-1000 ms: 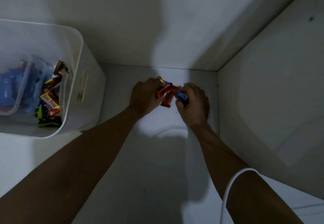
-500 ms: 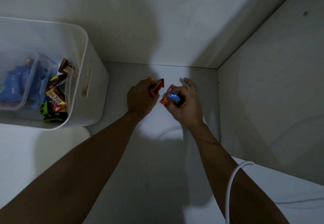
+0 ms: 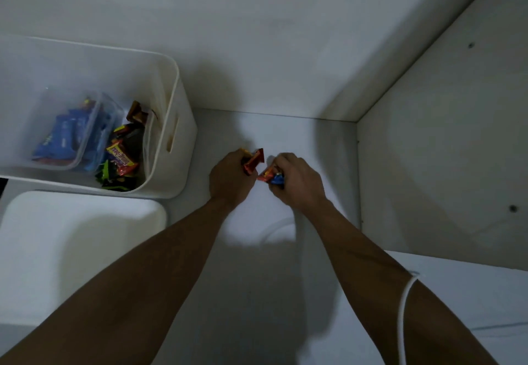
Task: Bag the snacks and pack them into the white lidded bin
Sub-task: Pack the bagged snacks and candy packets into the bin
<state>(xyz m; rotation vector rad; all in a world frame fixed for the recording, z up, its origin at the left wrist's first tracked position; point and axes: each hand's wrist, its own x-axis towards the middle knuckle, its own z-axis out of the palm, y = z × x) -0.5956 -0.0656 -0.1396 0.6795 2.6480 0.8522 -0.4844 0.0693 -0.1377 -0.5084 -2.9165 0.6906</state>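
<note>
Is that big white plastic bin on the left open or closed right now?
Open. The white plastic bin has no lid on; colourful snack packets show inside from above.

Snack bars [image 3: 253,161] sit mostly hidden in left hand [image 3: 228,180] and right hand [image 3: 298,183]; white bin [image 3: 175,79] cropped left.

Red snack bars [image 3: 253,161] in L hand [image 3: 228,183], orange/blue packs [image 3: 271,176] in R hand [image 3: 300,186]; white bin [image 3: 183,136] left, uncovered, part-filled.
</note>
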